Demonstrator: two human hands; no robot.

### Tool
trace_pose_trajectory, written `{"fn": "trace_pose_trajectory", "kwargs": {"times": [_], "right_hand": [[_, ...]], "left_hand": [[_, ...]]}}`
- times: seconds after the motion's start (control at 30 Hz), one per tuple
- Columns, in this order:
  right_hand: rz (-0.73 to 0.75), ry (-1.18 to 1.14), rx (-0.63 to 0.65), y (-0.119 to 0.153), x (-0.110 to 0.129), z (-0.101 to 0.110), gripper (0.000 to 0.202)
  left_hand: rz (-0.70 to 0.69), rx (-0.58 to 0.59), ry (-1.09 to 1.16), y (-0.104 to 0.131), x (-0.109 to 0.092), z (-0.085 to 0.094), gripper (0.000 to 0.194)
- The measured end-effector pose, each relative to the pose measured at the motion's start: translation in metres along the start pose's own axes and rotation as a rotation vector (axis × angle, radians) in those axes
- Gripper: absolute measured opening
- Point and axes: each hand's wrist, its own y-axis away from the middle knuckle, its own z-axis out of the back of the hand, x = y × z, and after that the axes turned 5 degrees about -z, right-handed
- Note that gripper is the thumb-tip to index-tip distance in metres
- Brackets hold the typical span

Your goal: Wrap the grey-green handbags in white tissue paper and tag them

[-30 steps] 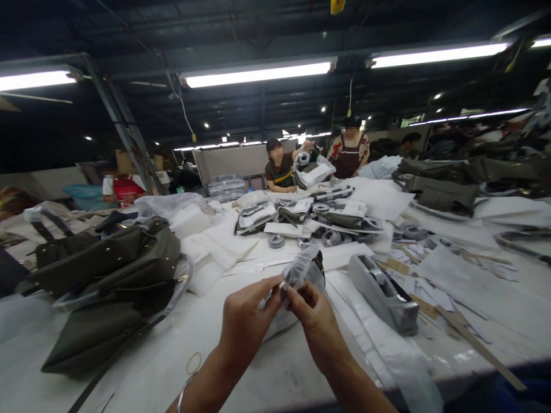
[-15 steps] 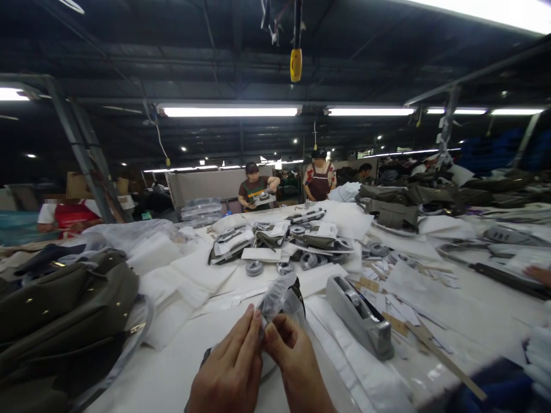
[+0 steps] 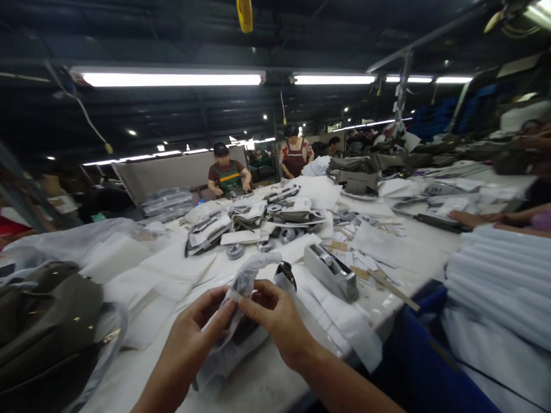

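Observation:
Near the table's front edge, my left hand (image 3: 193, 330) pinches a curved strap-like piece wrapped in thin white paper (image 3: 257, 267), perhaps a bag handle. Thumb and fingers of my right hand (image 3: 282, 321) close on the same wrapping from the other side, their tips close to the left thumb. A dark piece with a small metallic glint (image 3: 287, 275) shows just beyond my right fingers. More white wrapping lies under my hands, and what it covers is mostly hidden. To the right stands a grey tape dispenser (image 3: 331, 274).
Olive-green bags (image 3: 47, 327) are heaped at left. Wrapped bag parts and grey rolls (image 3: 235, 251) lie mid-table, with paper scraps (image 3: 364, 258) beyond the dispenser. A blue bin (image 3: 424, 344) and white bundles (image 3: 503, 281) stand at right. Co-workers (image 3: 230, 175) stand across the table; another's hand (image 3: 469, 219) reaches in.
The view has swung right and down, bringing the blue bin and white bundles into sight. My left hand has turned from lying flat along the wrapping to pinching it.

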Motion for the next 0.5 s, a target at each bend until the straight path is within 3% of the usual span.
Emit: {"fn": "trace_pose_trajectory", "kwargs": {"times": [0.17,0.27,0.33,0.4,0.43,0.5], "right_hand": [[-0.039,0.076,0.030,-0.003,-0.001,0.005,0.052],[0.019,0.264,0.098,-0.006,0.007,0.030,0.046],[0.151,0.532,-0.022,-0.011,0.016,0.068,0.035],[0.300,0.889,-0.328,-0.017,0.024,0.119,0.026],[0.311,1.057,-0.493,-0.019,0.027,0.146,0.022],[0.259,1.129,-0.634,-0.023,0.032,0.195,0.017]], "left_hand": [[0.045,-0.033,-0.011,0.000,0.001,-0.009,0.062],[-0.009,-0.059,-0.080,-0.004,0.010,-0.007,0.059],[-0.027,-0.068,-0.124,-0.008,0.017,-0.003,0.057],[-0.019,-0.065,-0.130,-0.012,0.024,0.000,0.057],[-0.014,-0.063,-0.123,-0.014,0.027,0.002,0.058],[-0.007,-0.066,-0.103,-0.017,0.033,0.004,0.060]]}}
